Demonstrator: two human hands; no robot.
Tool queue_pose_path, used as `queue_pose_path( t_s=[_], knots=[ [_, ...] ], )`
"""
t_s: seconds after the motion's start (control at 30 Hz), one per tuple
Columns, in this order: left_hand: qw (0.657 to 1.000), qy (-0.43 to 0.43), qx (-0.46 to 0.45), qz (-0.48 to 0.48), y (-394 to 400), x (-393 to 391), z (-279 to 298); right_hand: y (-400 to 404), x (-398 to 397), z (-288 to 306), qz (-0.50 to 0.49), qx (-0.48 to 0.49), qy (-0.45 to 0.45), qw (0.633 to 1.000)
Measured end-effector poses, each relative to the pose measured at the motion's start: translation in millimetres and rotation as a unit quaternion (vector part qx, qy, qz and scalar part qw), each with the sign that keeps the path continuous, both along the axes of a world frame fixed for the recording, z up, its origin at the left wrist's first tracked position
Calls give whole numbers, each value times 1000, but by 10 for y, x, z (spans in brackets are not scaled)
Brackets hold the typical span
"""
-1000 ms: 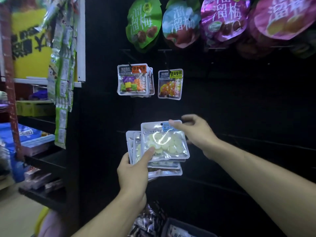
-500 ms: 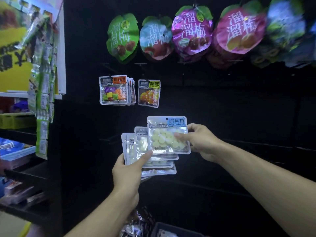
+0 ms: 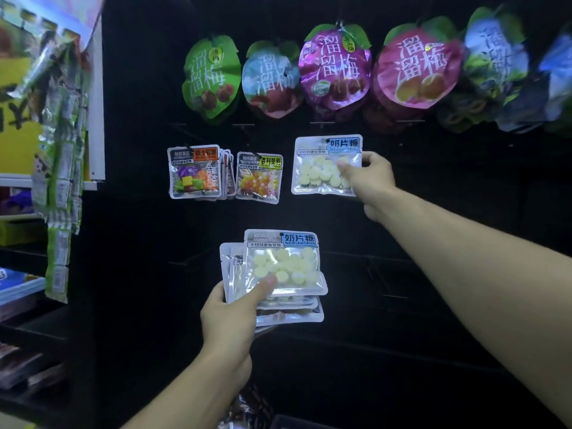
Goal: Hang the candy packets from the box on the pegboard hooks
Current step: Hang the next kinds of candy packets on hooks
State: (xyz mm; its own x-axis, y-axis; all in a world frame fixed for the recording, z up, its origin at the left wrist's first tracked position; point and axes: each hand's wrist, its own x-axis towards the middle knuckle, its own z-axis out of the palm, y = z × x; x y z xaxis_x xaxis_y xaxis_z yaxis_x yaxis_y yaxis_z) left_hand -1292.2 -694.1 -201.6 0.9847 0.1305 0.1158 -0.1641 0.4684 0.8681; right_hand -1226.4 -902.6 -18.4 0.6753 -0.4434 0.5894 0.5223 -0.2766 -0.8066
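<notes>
My right hand pinches one clear packet of pale yellow candy discs by its right side and holds it up against the black pegboard, level with the hung packets. I cannot tell whether its hole is on a hook. My left hand grips a fanned stack of several of the same candy packets lower down, thumb on the top one. Two kinds of packets hang to the left: mixed-colour cubes and orange-yellow balls.
Large leaf-shaped plum snack bags hang in a row above. Strips of green sachets dangle at the left beside shelves with boxes. A dark box edge shows at the bottom. The pegboard to the right of the raised packet is bare.
My right hand has lifted the top packet off the stack and carried it up and right to the pegboard row. My left hand still holds the rest of the stack.
</notes>
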Motion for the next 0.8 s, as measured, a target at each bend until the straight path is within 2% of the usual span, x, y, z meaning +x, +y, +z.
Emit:
queue_pose_path(
  t_s=[0.2, 0.4, 0.57, 0.8],
  knots=[
    [999, -29, 27, 15, 60, -4, 60, -44, 149, 6, -27, 9, 17, 999],
    [1000, -22, 6, 20, 108, 44, 53, 10, 234, -16, 2, 1, 28, 1000],
    [1000, -13, 7, 17, 125, 108, -39, 9, 365, -42, 19, 48, 39, 998],
    [1000, -11, 22, 9, 125, 242, -137, -79, 725, -93, -39, 51, 46, 997]
  ],
)
